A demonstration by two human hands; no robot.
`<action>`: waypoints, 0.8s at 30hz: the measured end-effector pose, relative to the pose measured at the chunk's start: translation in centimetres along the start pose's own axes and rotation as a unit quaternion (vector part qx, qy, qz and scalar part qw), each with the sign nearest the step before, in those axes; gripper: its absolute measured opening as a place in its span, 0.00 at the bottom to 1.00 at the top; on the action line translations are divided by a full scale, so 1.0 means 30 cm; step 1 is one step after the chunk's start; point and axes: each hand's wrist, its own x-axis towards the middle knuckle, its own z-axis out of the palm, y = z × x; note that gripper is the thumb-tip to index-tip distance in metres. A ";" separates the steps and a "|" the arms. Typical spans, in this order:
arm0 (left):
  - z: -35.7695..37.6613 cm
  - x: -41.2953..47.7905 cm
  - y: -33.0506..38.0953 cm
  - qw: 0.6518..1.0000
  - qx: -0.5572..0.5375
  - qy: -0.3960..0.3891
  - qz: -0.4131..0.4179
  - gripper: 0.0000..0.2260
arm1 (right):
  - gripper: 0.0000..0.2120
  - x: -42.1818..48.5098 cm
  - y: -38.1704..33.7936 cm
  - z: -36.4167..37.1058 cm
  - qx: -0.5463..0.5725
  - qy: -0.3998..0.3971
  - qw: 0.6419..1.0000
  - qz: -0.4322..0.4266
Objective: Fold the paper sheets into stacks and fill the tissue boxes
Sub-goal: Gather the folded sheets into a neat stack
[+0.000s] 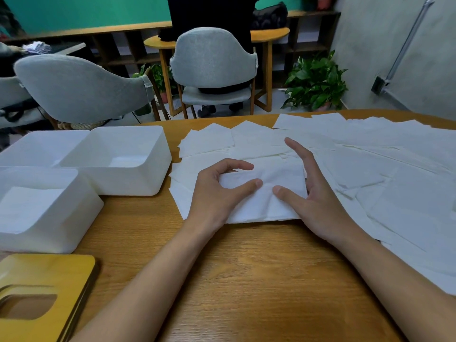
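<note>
The folded sheet, mid-table with the tissue boxes at its 9 o'clock, looks feather-light, limp and crease-prone, best held by its short ends, where the left hand curls thumb and forefinger at 9 o'clock and the right hand lies straight-fingered at 3 o'clock.

A: Cut off?
B: Yellow lid by bottom-left corner, loose sheets by right edge, far box by left edge
A: Hidden?
B: Left end of folded sheet, under left hand; near box fill depth unclear, white on white
</note>
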 end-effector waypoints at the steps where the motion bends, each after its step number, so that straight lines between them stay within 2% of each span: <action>1: 0.002 0.001 -0.001 1.000 0.001 -0.001 -0.003 0.11 | 0.37 0.001 0.001 0.000 0.003 0.004 1.000 0.002; 11: 0.025 -0.008 -0.009 0.999 0.017 0.024 0.045 0.10 | 0.38 0.000 -0.008 0.003 -0.007 0.004 1.000 0.001; 13: 0.020 -0.008 -0.010 0.997 0.035 0.023 0.065 0.13 | 0.38 0.001 -0.011 0.001 -0.004 0.011 1.000 -0.004; 16: 0.013 -0.005 -0.018 0.988 0.118 0.042 0.090 0.20 | 0.38 0.003 -0.010 -0.007 -0.005 0.028 1.000 -0.009; 18: 0.003 0.003 -0.008 0.987 0.144 0.032 0.062 0.24 | 0.39 0.008 -0.004 -0.018 0.008 0.038 0.999 -0.005; 20: -0.012 0.008 0.012 0.998 0.060 -0.018 -0.006 0.24 | 0.39 0.013 -0.001 -0.027 0.043 0.040 0.998 -0.003; 22: -0.023 0.007 0.025 0.992 -0.062 -0.087 -0.068 0.23 | 0.39 0.015 -0.001 -0.032 0.075 0.038 0.996 -0.005; 24: -0.024 0.009 0.020 0.986 -0.095 -0.111 -0.085 0.22 | 0.39 0.018 -0.001 -0.036 0.096 0.036 0.995 0.002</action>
